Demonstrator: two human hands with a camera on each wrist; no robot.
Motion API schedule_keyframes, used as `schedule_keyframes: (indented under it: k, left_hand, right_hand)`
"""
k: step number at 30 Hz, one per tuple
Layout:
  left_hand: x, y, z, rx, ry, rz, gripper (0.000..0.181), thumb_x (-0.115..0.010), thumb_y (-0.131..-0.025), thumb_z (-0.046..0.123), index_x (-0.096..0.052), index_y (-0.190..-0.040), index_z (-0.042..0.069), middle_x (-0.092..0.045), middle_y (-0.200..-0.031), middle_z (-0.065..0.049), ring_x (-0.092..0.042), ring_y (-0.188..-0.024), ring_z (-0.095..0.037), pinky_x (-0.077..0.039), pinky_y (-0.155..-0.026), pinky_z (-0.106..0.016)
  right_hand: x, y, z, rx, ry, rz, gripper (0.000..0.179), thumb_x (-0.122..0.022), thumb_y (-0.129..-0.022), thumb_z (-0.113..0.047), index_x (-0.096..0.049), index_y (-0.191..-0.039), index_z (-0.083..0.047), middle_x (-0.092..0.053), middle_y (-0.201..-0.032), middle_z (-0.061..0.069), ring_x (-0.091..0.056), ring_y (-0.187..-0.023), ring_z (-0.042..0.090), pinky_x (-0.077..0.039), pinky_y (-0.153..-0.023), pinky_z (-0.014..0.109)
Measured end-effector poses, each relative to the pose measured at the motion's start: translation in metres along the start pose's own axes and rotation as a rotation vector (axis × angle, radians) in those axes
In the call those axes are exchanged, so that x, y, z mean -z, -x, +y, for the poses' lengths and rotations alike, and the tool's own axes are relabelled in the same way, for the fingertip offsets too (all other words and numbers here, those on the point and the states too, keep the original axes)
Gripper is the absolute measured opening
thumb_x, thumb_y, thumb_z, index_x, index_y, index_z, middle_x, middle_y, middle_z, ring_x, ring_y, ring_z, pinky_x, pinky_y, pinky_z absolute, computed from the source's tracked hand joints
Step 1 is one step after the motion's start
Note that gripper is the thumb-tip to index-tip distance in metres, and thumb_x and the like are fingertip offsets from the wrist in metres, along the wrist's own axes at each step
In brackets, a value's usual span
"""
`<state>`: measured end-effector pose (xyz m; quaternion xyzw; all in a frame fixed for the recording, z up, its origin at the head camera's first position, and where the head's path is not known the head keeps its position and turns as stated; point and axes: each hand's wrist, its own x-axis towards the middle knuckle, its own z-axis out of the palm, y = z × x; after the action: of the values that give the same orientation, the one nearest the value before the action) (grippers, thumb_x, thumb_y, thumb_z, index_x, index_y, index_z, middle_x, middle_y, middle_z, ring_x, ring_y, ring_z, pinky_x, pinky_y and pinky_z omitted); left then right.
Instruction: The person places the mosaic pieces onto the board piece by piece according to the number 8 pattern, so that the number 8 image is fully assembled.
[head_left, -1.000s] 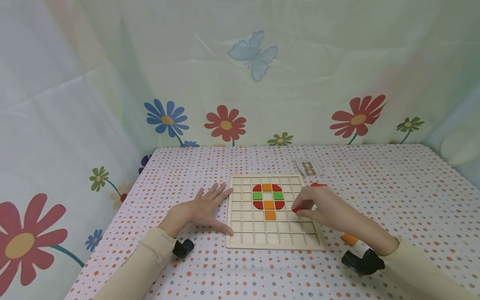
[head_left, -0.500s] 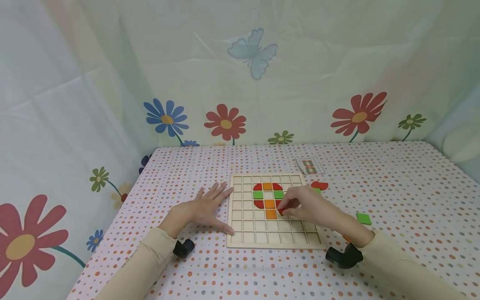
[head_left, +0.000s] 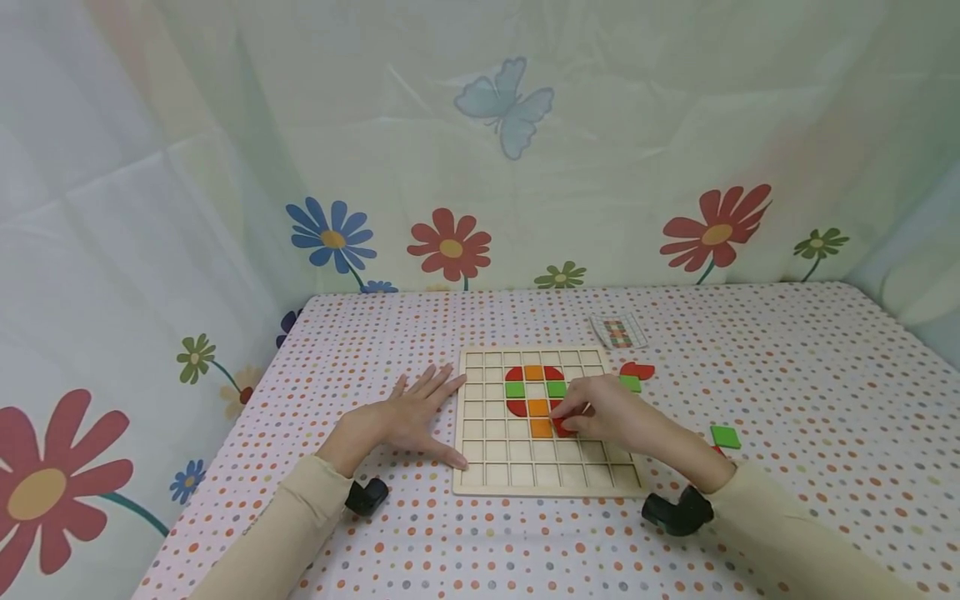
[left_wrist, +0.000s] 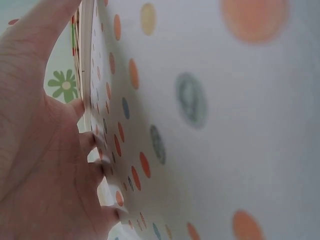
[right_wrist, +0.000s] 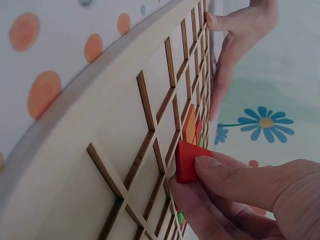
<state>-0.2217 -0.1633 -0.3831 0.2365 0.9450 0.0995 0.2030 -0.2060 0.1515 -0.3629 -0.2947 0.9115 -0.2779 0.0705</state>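
A wooden grid board (head_left: 495, 475) lies on the table, with red, orange and green tiles set in a ring and an orange tile (head_left: 541, 428) below it. My right hand (head_left: 611, 412) pinches a red tile (right_wrist: 187, 161) between thumb and fingers. In the head view that tile is at the cell just right of the lowest orange tile; the right wrist view shows it tilted at the grid. My left hand (head_left: 408, 421) is spread flat, its thumb and fingertips at the board's left edge. In the left wrist view the palm (left_wrist: 45, 160) shows beside the dotted cloth.
A pattern card (head_left: 618, 332) lies behind the board at the right. Loose tiles lie right of the board: red ones (head_left: 637, 371), a green one (head_left: 630, 383) and another green tile (head_left: 725, 437). A black wrist camera (head_left: 678, 511) sits on my right wrist.
My right hand has moved left over the board with the red tile, from the right-hand cells to beside the lowest orange tile. My left hand has stayed in place.
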Motion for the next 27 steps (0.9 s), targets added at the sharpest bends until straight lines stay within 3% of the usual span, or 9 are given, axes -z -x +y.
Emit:
schedule_keyframes:
  k: [10, 15, 27]
  left_hand:
    - [-0.0001, -0.0004, -0.0008, 0.001, -0.007, 0.0, 0.123, -0.079, -0.082, 0.067, -0.008, -0.17, 0.02, 0.003, -0.176, -0.009, 0.005, -0.162, -0.031, -0.002, -0.126, -0.065]
    - [0.0001, 0.0002, 0.0002, 0.002, -0.001, -0.005, 0.123, -0.079, -0.082, 0.068, -0.008, -0.17, 0.021, 0.003, -0.177, -0.008, 0.006, -0.162, -0.03, -0.002, -0.127, -0.063]
    - [0.0005, 0.001, -0.0006, -0.01, 0.009, -0.004, 0.123, -0.079, -0.082, 0.068, -0.008, -0.17, 0.02, 0.004, -0.176, -0.009, 0.006, -0.162, -0.03, 0.0, -0.127, -0.063]
  right_hand:
    - [-0.0022, -0.0009, -0.0028, -0.016, 0.032, 0.022, 0.015, -0.081, -0.087, 0.004, -0.085, -0.1, -0.004, -0.066, -0.083, -0.006, -0.054, -0.075, 0.009, -0.046, -0.064, 0.022]
    - [-0.0058, -0.0007, -0.001, 0.02, 0.075, 0.041, 0.013, -0.082, -0.086, 0.006, -0.085, -0.095, -0.003, -0.068, -0.085, -0.004, -0.061, -0.078, 0.01, -0.051, -0.065, 0.021]
    - [-0.0089, 0.0028, -0.0002, -0.036, 0.027, 0.04, 0.013, -0.081, -0.088, 0.004, -0.084, -0.098, -0.003, -0.066, -0.086, -0.003, -0.059, -0.078, 0.009, -0.051, -0.066, 0.022]
